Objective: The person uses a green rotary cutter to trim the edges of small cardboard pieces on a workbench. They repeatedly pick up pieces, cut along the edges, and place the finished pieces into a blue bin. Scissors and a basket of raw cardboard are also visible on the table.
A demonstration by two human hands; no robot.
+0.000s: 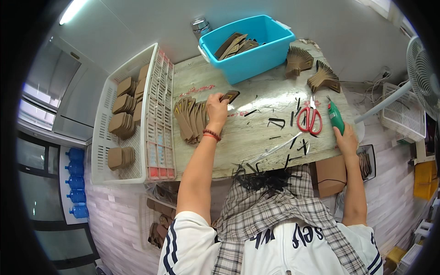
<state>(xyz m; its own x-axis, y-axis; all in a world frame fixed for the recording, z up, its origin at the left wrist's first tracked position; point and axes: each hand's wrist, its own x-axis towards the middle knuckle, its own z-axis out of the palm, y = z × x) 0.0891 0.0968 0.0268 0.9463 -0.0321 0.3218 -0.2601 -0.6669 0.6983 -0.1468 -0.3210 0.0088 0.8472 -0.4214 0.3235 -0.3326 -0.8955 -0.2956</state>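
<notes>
My left hand [216, 110] is closed on a brown flat piece with dark edging [231, 96], held just above the table. Right beside that hand lies a fanned row of similar brown pieces [187, 118] with small yellow marks. My right hand [347, 139] is wrapped round a green hand-held tool with a dark narrow tip [336, 118], at the table's right side. Red-handled scissors [310, 120] lie to its left, blades pointing away from me. Black offcut strips [277, 122] are scattered between my hands, and a heap of them [263, 180] rests on my plaid apron.
A blue bin [256, 62] holding brown pieces stands at the table's far edge, with a metal-lidded jar [200, 27] behind. Two fanned stacks [299, 62] sit far right. A white crate [160, 114] with brown stacks flanks the left. A fan [424, 68] stands right.
</notes>
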